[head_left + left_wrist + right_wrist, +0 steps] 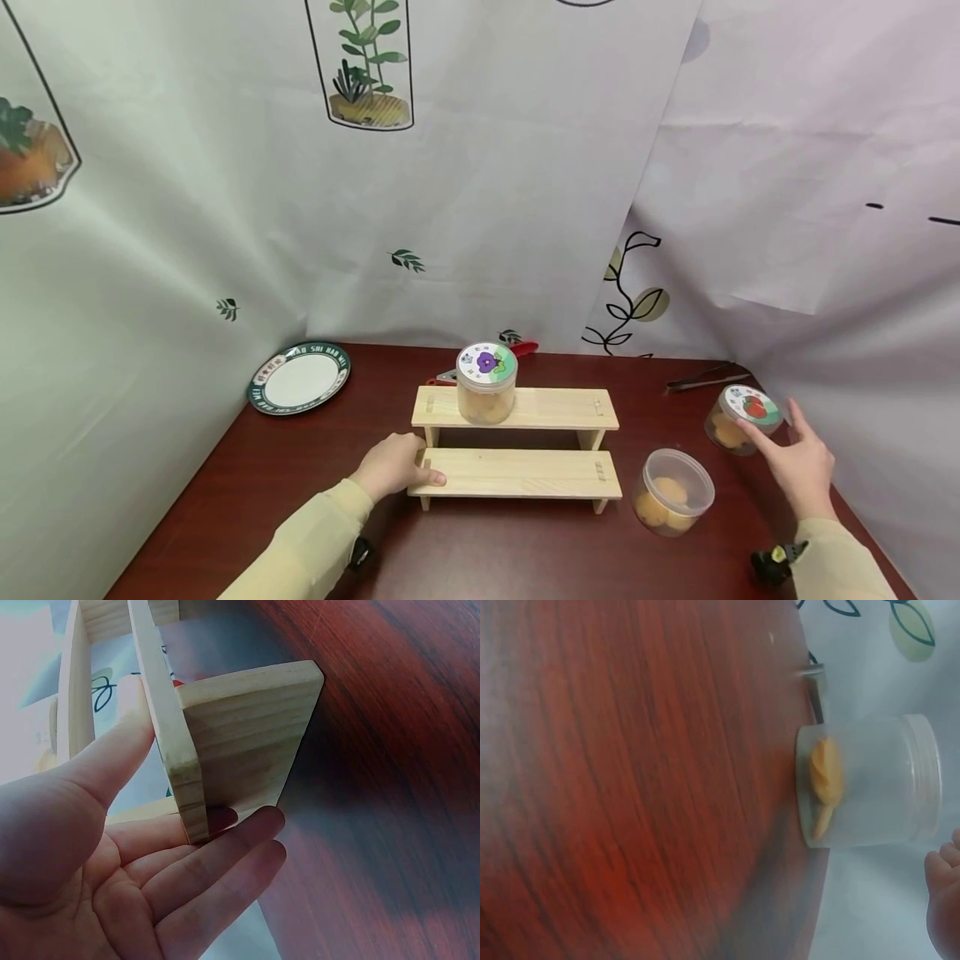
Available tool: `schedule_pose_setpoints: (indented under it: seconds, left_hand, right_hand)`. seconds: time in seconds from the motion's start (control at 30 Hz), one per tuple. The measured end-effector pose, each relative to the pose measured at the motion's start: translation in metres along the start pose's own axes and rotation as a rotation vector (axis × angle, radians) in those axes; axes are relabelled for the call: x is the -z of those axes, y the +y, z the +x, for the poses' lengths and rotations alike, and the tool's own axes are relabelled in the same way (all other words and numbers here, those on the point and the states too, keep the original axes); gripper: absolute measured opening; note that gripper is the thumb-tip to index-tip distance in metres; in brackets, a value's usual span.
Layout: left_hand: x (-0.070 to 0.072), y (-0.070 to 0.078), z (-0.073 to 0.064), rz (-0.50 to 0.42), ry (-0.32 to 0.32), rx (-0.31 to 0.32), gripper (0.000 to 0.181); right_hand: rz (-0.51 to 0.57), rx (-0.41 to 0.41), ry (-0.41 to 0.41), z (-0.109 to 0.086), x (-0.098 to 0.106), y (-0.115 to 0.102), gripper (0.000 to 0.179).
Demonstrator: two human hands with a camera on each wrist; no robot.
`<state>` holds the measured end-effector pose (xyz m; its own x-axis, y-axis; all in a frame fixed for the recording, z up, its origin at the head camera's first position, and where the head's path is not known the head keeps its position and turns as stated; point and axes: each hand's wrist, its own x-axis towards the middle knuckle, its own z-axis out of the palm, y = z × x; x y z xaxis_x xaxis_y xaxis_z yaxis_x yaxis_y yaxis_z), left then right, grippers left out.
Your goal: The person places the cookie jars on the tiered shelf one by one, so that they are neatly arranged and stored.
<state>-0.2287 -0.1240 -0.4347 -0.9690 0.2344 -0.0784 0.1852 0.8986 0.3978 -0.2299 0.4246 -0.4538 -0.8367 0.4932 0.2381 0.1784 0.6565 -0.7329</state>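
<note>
A two-step wooden shelf [517, 472] stands on the dark red table, and my left hand [393, 467] holds the left end of its lower step. In the left wrist view the thumb [124, 742] lies on one side of the board and the fingers [217, 862] on the other. On the upper step sits a lidded jar [486, 392] with a purple flower label. My right hand [798, 462] is spread beside a clear jar [731, 429] whose lid bears a red fruit picture. Yellow pieces lie inside this jar [870, 784]; in the right wrist view the visible fingers appear apart from it.
An open clear jar [672, 493] with round yellow pieces stands right of the shelf. Tongs [708, 380] lie near the back right. A green-rimmed white plate [300, 379] is at the back left. A red-handled tool [522, 348] lies partly hidden behind the shelf.
</note>
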Motion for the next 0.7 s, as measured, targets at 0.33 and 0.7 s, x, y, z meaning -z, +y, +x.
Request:
schedule_pose_setpoints:
  seconds: [0.33, 0.7]
  left_hand:
    - [0.000, -0.001, 0.001, -0.002, 0.001, -0.014, 0.042]
    - [-0.002, -0.002, 0.000, -0.002, 0.029, -0.035, 0.040]
  right_hand:
    - [0.016, -0.028, -0.018, 0.008, -0.005, 0.002, 0.088]
    - [0.055, -0.054, -0.030, 0.013, -0.014, 0.009, 0.091]
